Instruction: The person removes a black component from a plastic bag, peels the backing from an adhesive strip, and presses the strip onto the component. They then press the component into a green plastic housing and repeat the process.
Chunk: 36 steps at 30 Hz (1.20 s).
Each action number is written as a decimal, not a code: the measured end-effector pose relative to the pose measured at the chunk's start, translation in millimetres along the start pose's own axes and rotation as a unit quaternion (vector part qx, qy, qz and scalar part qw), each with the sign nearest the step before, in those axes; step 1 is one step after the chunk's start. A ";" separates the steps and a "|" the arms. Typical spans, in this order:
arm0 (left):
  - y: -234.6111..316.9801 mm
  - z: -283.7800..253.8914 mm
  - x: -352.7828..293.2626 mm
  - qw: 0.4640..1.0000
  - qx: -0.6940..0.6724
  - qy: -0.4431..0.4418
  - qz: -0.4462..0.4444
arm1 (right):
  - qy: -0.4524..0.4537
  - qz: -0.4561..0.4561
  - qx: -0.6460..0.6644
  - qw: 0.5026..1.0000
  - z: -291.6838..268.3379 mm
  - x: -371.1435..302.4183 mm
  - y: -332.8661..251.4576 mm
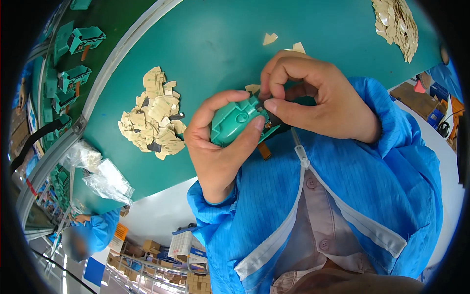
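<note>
My left hand [213, 157] is closed around a green plastic housing [229, 126], with the thumb along its near side and the fingers over its far edge. A short orange-brown flat strip [264, 150] hangs below the housing. My right hand [325, 95] pinches with thumb and forefinger at the housing's right end. Whatever lies between those fingertips is too small and covered to name. A dark patch shows under the right thumb, beside the housing. Just beyond the fingers lie small tan paper scraps [269, 38] on the green tabletop [215, 44].
Left of my hands is a heap of tan backing-paper pieces [159, 117]; another heap [397, 29] sits at the far right. Clear plastic bags [110, 179] lie near the left edge. Past a metal rail [105, 73], several green housings [87, 39] stand in a line. Another person [100, 230] works at lower left.
</note>
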<state>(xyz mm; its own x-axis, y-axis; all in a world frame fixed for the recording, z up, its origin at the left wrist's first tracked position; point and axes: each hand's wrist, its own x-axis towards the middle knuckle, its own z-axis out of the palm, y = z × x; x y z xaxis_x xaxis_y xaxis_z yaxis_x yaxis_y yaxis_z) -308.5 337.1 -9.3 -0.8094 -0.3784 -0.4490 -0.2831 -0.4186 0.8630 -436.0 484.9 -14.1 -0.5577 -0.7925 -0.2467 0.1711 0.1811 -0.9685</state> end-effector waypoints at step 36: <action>-10.4 7.2 1.9 0.998 -0.045 0.052 -0.008 | -0.092 0.037 -0.022 0.995 -15.5 20.6 -7.8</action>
<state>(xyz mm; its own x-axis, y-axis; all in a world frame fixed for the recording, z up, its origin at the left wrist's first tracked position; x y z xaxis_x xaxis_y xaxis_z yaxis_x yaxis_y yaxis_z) -310.8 346.7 -17.4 -0.7464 -0.4528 -0.4877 -0.2439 -0.4958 0.8335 -461.4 476.1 -12.2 -0.3864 -0.8681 -0.3116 0.1683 0.2658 -0.9492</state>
